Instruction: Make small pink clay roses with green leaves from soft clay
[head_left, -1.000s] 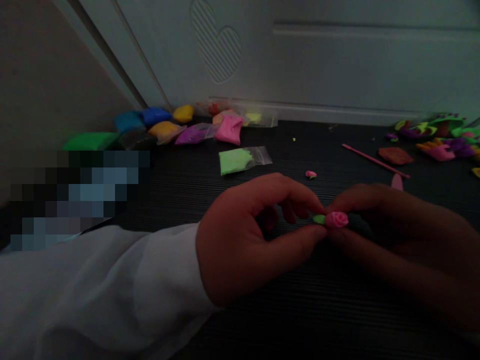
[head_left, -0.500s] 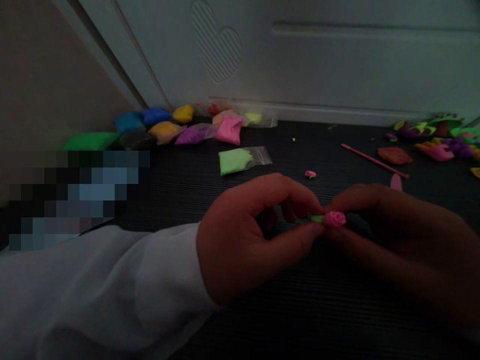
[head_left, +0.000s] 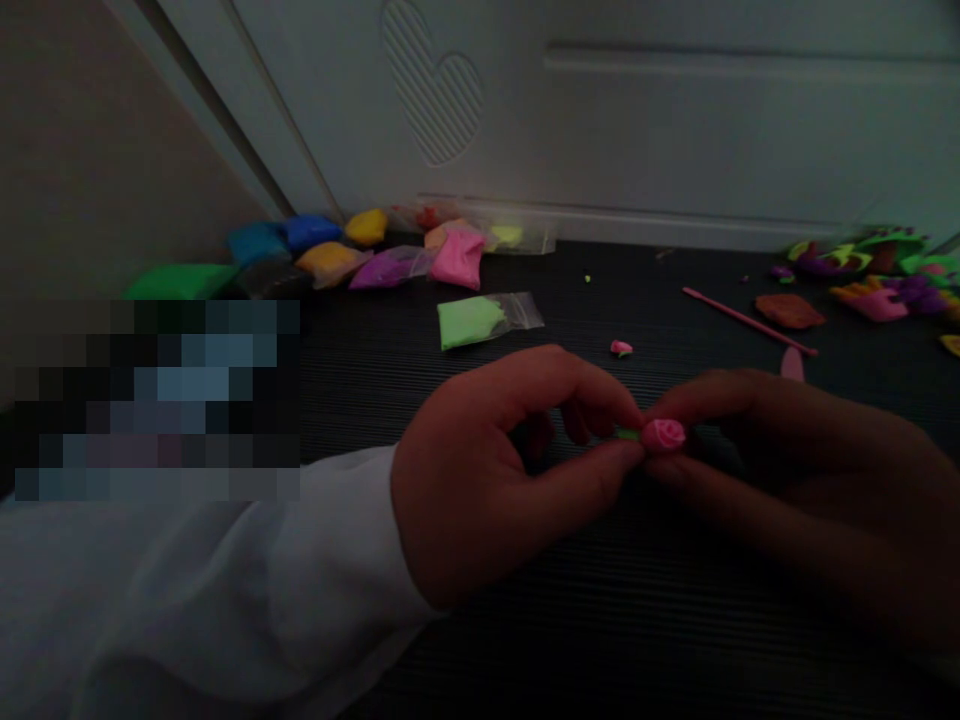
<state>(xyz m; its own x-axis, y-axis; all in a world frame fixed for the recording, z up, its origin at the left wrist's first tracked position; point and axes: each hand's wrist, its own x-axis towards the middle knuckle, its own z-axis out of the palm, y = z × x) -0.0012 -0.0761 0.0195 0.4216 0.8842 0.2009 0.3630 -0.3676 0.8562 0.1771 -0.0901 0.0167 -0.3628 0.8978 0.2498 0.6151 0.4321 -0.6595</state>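
Note:
A small pink clay rose [head_left: 665, 436] with a green piece at its base is pinched between my two hands. My left hand [head_left: 510, 480] has thumb and forefinger closed at the green end. From the other side, my right hand [head_left: 795, 480] grips the pink petals between thumb and forefinger. The spiral top of the rose faces right, and the green part is largely covered by the left fingertips. Just beyond the hands lies a smaller pink rosebud [head_left: 621, 348] with a bit of green.
Behind my left hand lies a light green clay packet [head_left: 472, 322]. Several coloured packets, one of them pink [head_left: 458, 258], line the white panel. To the right are a pink stick tool [head_left: 750, 321], a brown clay piece [head_left: 789, 310] and colourful clay models [head_left: 881, 300].
The rose has shifted slightly left between my fingertips and turned a little, with less of the green showing. Both hands keep their pinch.

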